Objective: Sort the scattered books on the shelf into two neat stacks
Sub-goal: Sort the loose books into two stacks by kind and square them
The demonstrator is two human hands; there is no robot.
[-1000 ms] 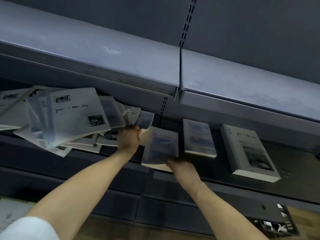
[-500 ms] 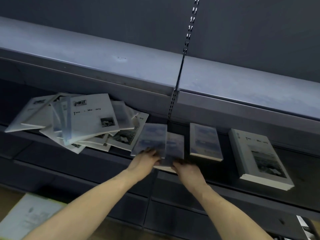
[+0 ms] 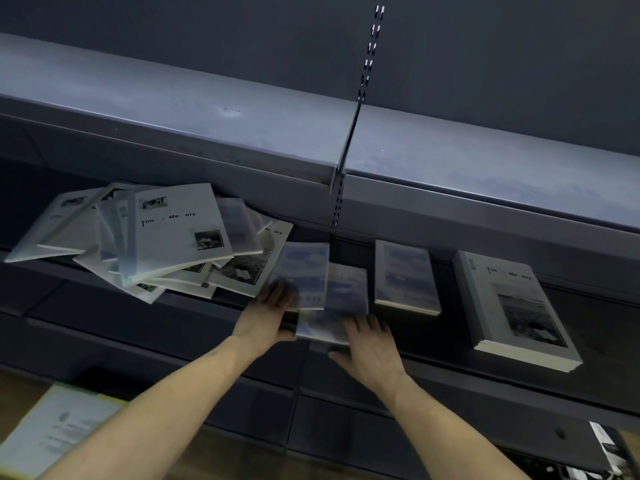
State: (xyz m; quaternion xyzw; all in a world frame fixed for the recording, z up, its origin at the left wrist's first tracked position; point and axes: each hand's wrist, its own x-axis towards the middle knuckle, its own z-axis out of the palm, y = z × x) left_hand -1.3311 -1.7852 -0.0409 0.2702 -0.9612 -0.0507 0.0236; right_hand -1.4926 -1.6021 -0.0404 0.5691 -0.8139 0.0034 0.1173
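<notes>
At the middle of the frame the left hand is holding a small blue-grey book with a cloudy cover by its lower left corner, thumb curled under the edge and fingers on the cover. That book is lying tilted over a second small blue-grey book, which is sitting at the front edge of the dark grey metal shelf. The right hand is resting on the near end of this lower book with its fingers spread and straight, pressing rather than clasping (motion blur is softening both covers).

Just right of the hands, a short stack of small blue-grey books is lying flat. Further right, well apart from it, a thicker stack of large white books with a dark photo on the cover is sitting square.

At centre left, a loose heap of large white books is fanning out in many directions, several overhanging the shelf's front edge.

A pale upper shelf board is crossing the top of the frame, and a white printed sheet is lying at lower left.
</notes>
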